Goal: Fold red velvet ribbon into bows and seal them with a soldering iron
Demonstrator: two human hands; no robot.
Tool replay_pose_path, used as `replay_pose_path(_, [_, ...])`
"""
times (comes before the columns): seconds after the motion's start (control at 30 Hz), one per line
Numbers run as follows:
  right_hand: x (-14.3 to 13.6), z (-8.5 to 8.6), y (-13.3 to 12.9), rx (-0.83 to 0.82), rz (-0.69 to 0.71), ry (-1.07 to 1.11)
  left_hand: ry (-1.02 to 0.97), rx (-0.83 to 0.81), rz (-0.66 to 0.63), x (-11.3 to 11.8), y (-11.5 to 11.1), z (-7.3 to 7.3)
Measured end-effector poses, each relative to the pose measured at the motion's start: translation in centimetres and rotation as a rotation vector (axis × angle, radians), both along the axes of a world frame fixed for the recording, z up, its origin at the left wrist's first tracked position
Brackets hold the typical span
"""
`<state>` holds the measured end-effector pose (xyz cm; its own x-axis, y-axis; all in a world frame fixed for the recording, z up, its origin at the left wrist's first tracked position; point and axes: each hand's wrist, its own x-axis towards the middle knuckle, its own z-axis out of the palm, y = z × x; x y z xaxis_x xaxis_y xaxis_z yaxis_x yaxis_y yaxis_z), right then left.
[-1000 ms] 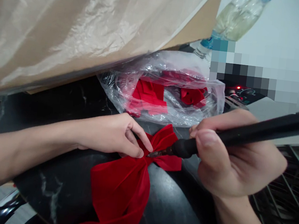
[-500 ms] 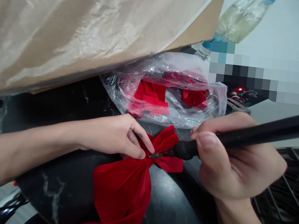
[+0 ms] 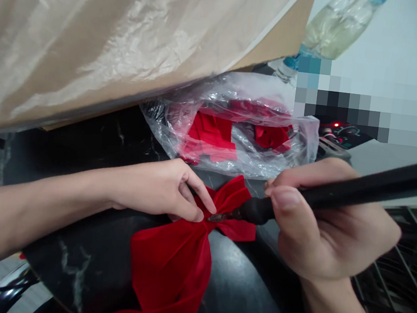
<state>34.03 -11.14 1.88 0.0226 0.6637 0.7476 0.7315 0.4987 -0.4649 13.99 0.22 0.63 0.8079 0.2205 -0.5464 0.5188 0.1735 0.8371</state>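
A red fabric bow lies across the dark marbled tabletop, with a gathered middle. My left hand pinches the cloth just left of that middle, thumb and index finger close together. In my right hand is a black pen-like tool, gripped near its thick collar. The dark metal tip of the tool touches the middle of the bow, right beside my left fingertips.
Behind the bow, a clear plastic bag holds red fabric pieces. A plastic-covered cardboard box fills the upper left. Bottles and a device with a red light are at the upper right; a wire rack stands at right.
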Motion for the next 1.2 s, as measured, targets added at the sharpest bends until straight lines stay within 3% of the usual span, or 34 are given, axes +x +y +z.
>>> replay_pose_path(1.2, [-0.39,0.42,-0.09,0.003,0.063,0.032,0.032,0.024,0.007,0.22,-0.16,0.82])
